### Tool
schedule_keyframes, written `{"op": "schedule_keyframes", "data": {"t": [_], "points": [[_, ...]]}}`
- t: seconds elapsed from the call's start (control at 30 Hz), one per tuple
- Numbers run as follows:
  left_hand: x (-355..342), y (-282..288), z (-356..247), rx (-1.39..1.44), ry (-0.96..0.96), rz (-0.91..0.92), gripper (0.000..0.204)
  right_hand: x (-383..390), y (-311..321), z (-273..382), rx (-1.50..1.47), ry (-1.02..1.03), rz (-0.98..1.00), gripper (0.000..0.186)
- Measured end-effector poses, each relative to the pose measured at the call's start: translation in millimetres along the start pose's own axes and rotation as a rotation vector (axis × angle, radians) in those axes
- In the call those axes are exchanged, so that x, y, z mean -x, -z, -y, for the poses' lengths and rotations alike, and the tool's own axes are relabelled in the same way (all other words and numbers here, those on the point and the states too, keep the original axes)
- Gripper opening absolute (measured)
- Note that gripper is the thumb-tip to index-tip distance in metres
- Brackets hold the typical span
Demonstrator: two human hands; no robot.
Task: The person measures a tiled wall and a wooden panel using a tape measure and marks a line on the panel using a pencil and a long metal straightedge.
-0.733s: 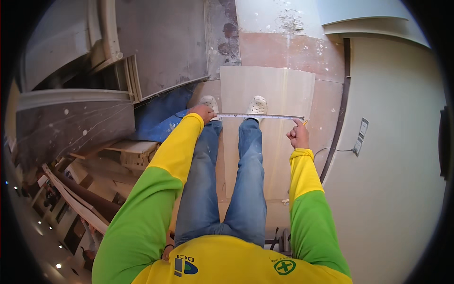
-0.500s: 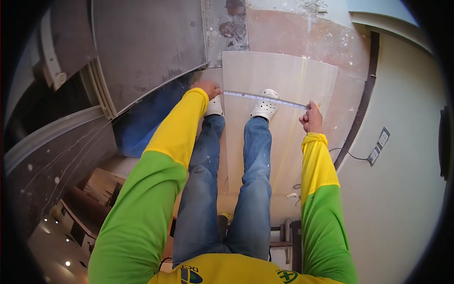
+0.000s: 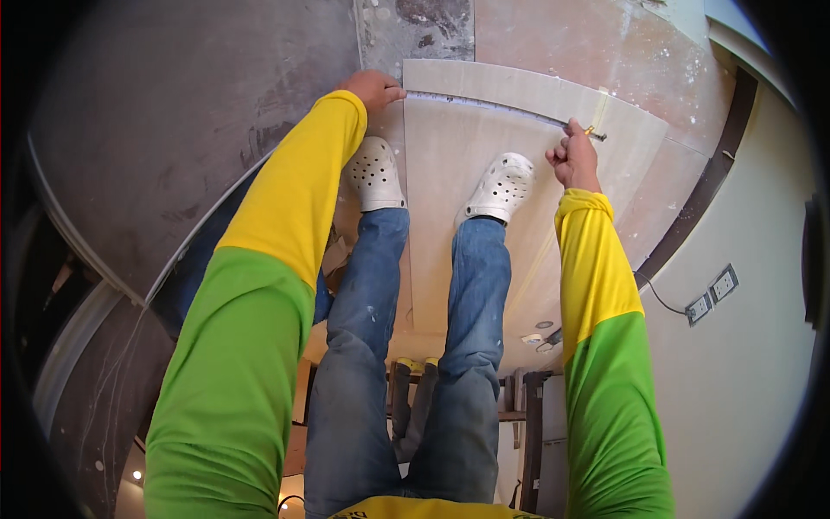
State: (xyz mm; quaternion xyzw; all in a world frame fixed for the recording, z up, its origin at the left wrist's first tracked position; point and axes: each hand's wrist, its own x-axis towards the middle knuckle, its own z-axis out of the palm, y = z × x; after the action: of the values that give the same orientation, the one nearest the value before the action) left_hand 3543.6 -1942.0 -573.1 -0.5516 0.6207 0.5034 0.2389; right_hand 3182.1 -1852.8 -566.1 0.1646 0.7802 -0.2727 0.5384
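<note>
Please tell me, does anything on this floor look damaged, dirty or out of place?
Yes. The bare grey floor patch above the large beige tile is stained and blotchy. White specks spatter the pinkish floor. The thin metal ruler between left hand and right hand lies flat.

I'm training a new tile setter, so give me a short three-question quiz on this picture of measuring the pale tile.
1. True or false: the thin metal measuring tape lies stretched across the large pale beige floor tile near its far edge.
2. Which hand pins the tape's end at the tile's left corner? A) left hand B) right hand
3. Fill in: the white perforated clogs stand on the ____.

Key
1. True: it runs from one hand to the other.
2. A; the right hand holds a small yellow pencil-like marker at the tape's other end.
3. Tile.
</note>
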Motion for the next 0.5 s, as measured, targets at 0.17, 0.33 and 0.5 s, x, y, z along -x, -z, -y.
{"op": "schedule_keyframes", "data": {"t": [0.17,0.33,0.5], "points": [[-17.7,2.1,-1.2,0.056,0.074,0.071,0.030,-19.0,-20.6,11.6,-0.053,0.010,0.002,0.022],[-26.6,-14.5,-1.7,-0.148,0.174,-0.138,0.029,-23.0,-37.1,10.7,-0.031,0.024,0.011,0.021],[-29.2,-22.7,-0.4,-0.100,0.169,-0.220,0.031,-25.8,-39.0,7.3,0.045,0.036,0.032,0.021]]}}
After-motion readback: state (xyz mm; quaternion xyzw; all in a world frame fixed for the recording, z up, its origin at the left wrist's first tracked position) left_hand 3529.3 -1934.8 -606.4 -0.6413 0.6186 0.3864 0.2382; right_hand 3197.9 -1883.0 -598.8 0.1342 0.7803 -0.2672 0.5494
